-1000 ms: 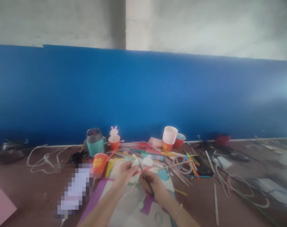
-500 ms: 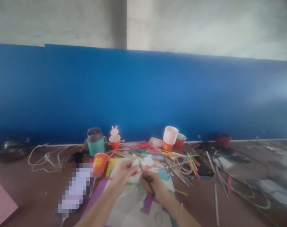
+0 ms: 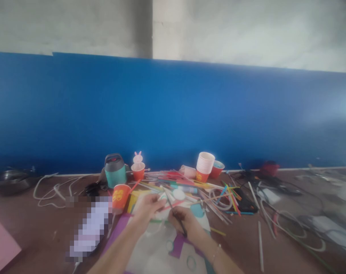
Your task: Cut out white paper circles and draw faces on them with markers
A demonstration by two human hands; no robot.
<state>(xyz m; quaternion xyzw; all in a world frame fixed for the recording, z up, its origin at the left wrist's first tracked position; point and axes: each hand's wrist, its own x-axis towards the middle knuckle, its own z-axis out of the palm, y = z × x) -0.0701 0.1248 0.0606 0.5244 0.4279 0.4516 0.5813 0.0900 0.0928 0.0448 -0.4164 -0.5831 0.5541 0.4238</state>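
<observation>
1. Since the earlier frame, I find hardly anything moved; both hands keep their places.
2. Left hand, right of the front red cup: fingertips apparently pinching a white piece, probably paper; light, easily creased, best held by its edge.
3. Right hand, farther right of that cup: closed around scissors; stiff, I judge, best gripped by the handles.

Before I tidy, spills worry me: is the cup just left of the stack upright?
Tipped: the cup lies on its side beside the stack.
</observation>
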